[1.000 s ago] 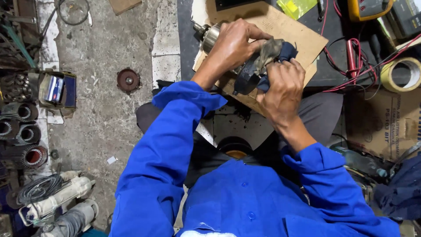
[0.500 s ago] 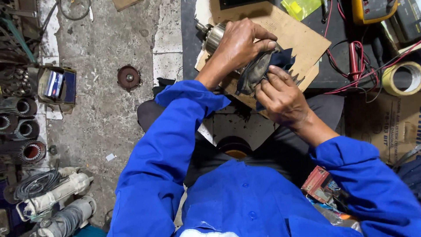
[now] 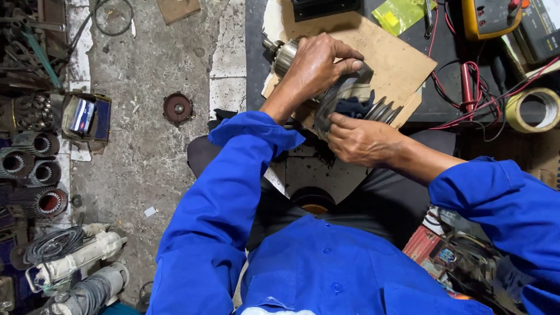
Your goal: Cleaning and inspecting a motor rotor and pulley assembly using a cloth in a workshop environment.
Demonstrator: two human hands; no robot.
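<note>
Left hand [image 3: 315, 67] keeps its grip clamped on the motor armature [image 3: 350, 96] over the cardboard [image 3: 396, 58] at the desk's near edge. Right hand [image 3: 361, 140], lifted a second ago, now pinches the dark rag [image 3: 354, 105] against it: wiping resumes.

You have one view only, from the camera on your head, looking almost straight down over your chest and blue sleeves. It sits close above your hands, the left hand [image 3: 315, 67] and right hand [image 3: 361, 140], which fall in the upper middle. The far edge takes in the dark worktop [image 3: 443, 105]; the left side shows the concrete floor [image 3: 146, 146].
</note>
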